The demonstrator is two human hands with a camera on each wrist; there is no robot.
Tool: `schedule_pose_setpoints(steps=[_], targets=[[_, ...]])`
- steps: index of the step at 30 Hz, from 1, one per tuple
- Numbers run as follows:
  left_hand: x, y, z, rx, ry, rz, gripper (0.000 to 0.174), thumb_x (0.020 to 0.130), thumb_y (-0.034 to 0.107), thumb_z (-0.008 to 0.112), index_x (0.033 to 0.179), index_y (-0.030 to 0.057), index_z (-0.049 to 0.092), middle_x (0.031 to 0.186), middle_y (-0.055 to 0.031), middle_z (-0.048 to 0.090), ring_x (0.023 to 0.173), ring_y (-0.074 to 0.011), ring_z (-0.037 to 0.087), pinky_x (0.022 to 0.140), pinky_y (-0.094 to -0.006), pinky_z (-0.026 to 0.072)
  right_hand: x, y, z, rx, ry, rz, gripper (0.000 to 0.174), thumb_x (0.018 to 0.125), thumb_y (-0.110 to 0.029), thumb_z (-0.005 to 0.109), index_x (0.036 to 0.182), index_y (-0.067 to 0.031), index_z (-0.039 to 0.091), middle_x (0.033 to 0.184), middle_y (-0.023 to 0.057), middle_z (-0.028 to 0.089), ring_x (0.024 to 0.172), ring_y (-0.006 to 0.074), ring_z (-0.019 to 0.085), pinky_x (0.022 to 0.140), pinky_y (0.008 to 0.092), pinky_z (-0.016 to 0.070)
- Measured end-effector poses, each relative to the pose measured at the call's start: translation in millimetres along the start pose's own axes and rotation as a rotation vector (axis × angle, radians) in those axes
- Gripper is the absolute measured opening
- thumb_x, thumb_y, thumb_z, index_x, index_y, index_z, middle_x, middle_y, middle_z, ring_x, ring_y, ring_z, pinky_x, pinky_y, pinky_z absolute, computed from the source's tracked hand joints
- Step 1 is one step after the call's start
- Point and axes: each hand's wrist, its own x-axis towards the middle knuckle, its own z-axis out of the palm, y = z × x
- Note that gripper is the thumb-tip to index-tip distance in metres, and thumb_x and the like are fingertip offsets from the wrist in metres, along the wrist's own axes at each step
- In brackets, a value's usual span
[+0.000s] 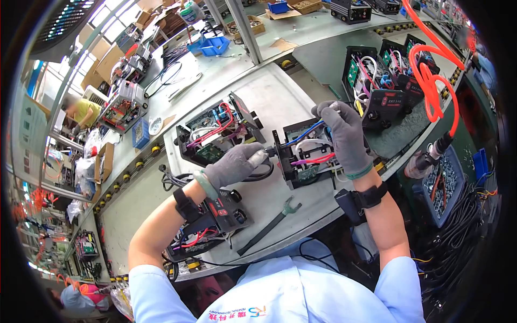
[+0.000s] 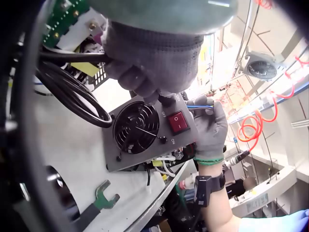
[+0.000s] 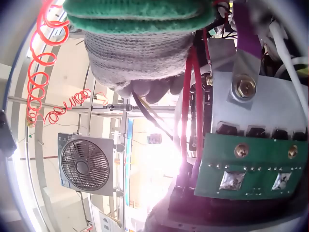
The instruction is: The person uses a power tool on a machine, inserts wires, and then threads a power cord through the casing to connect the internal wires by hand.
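Note:
An open welding machine [image 1: 285,161] stands on the bench, with wires and a green circuit board [image 3: 251,164] exposed. My gloved left hand [image 1: 237,164] is at its end panel, fingers curled round a black power cable [image 2: 72,57] close to where it enters. That panel carries a fan grille [image 2: 136,128] and a red rocker switch [image 2: 177,122]. My gloved right hand [image 1: 347,137] is raised over the machine's other side, pinching a blue wire [image 1: 306,133] between thumb and fingers. The wire runs taut toward the panel; its tip is hidden in the glove.
An open-ended wrench [image 1: 277,220] lies near the bench's front edge. Other open machines stand behind [image 1: 215,129] and beside my left forearm [image 1: 223,210]. More units [image 1: 385,99] stand at right, below an orange coiled air hose [image 1: 425,81]. A bin of screws [image 1: 444,183] sits lower right.

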Motion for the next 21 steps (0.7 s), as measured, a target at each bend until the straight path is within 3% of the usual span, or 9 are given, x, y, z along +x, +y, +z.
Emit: schedule_pose_setpoints(steps=[1,5,6,9,11,13,15,19,21], targets=[[0.4,-3.0,1.7,-0.055,0.041,0.021,0.029,0.102,0.026,0.051,0.11,0.0014,0.063,0.09,-0.0111,0.067,0.088,-0.0232,0.063,0.083,-0.0353,0.0487,0.8,-0.8,0.0,-0.035,0.0,-0.011,0.015,0.094,-0.016,0.063,0.094,-0.0021,0.068,0.096,0.0062,0.07,0.089,0.0084,0.061,0.083,0.0239,0.0471],[-1.5,16.0,-9.9,-0.097,-0.132,-0.043,0.04,0.105,0.037,0.045,0.114,0.0019,0.061,0.091,-0.0041,0.063,0.086,-0.0119,0.057,0.077,-0.0285,0.0476,0.9,1.1,-1.1,-0.033,-0.014,-0.005,0.014,0.094,-0.016,0.063,0.094,-0.0025,0.068,0.096,0.0056,0.069,0.089,0.0083,0.06,0.081,0.0235,0.0474],[1.5,16.8,-15.6,-0.157,-0.24,-0.198,0.047,0.105,0.045,0.041,0.112,0.0033,0.062,0.09,-0.0042,0.064,0.086,-0.0112,0.057,0.075,-0.0289,0.0477,1.0,0.6,-0.4,-0.035,-0.012,-0.011,0.014,0.094,-0.016,0.063,0.094,-0.0025,0.068,0.096,0.0056,0.069,0.089,0.0083,0.06,0.081,0.0235,0.0474],[17.1,24.4,-28.2,-0.159,-0.298,-0.196,0.05,0.105,0.047,0.041,0.109,0.0027,0.063,0.09,-0.0046,0.065,0.086,-0.0115,0.058,0.077,-0.0303,0.0484,1.5,3.4,0.1,-0.028,-0.003,-0.029,0.015,0.095,-0.016,0.063,0.095,-0.0024,0.069,0.095,0.0051,0.069,0.088,0.0078,0.06,0.082,0.0237,0.0473],[26.3,26.9,-32.4,0.045,-0.389,-0.085,0.05,0.105,0.044,0.042,0.112,0.0008,0.065,0.098,-0.0058,0.068,0.092,-0.0123,0.061,0.085,-0.03,0.0495,2.7,5.6,-0.3,-0.016,0.029,-0.049,0.016,0.095,-0.017,0.062,0.095,-0.0022,0.069,0.093,0.0042,0.068,0.083,0.0069,0.06,0.076,0.023,0.0507],[29.5,14.7,-32.5,-0.18,-0.423,-0.102,0.048,0.105,0.04,0.044,0.118,-0.0015,0.064,0.106,-0.0065,0.069,0.098,-0.0136,0.063,0.093,-0.0307,0.0486,1.0,0.4,3.7,0.037,0.095,0.031,0.019,0.095,-0.019,0.062,0.094,-0.0017,0.068,0.089,0.0033,0.067,0.072,0.006,0.061,0.056,0.0214,0.0528],[29.1,16.8,-33.2,-0.241,-0.453,-0.12,0.047,0.105,0.038,0.045,0.122,-0.0019,0.063,0.112,-0.0066,0.069,0.1,-0.0138,0.063,0.096,-0.0306,0.0476,1.9,0.9,-0.8,0.276,0.132,0.113,0.009,0.095,-0.01,0.062,0.092,-0.0025,0.066,0.095,0.0075,0.069,0.093,0.0129,0.063,0.091,0.0277,0.0485],[30.1,17.5,-31.7,-0.34,-0.402,-0.202,0.045,0.104,0.037,0.048,0.118,-0.0024,0.065,0.107,-0.0071,0.07,0.098,-0.0138,0.063,0.094,-0.0307,0.0487,7.0,3.2,-3.6,0.153,0.132,0.07,0.01,0.095,-0.011,0.062,0.093,-0.0017,0.066,0.092,0.008,0.069,0.089,0.0132,0.064,0.089,0.0279,0.0499],[33.5,17.4,-33.3,-0.157,-0.405,-0.081,0.044,0.104,0.036,0.049,0.117,-0.003,0.065,0.103,-0.0062,0.069,0.096,-0.0133,0.063,0.092,-0.0305,0.0496,7.6,2.7,-5.1,0.039,0.109,0.067,0.01,0.095,-0.012,0.062,0.092,-0.0026,0.066,0.091,0.0075,0.069,0.087,0.0124,0.064,0.086,0.0277,0.0509]])
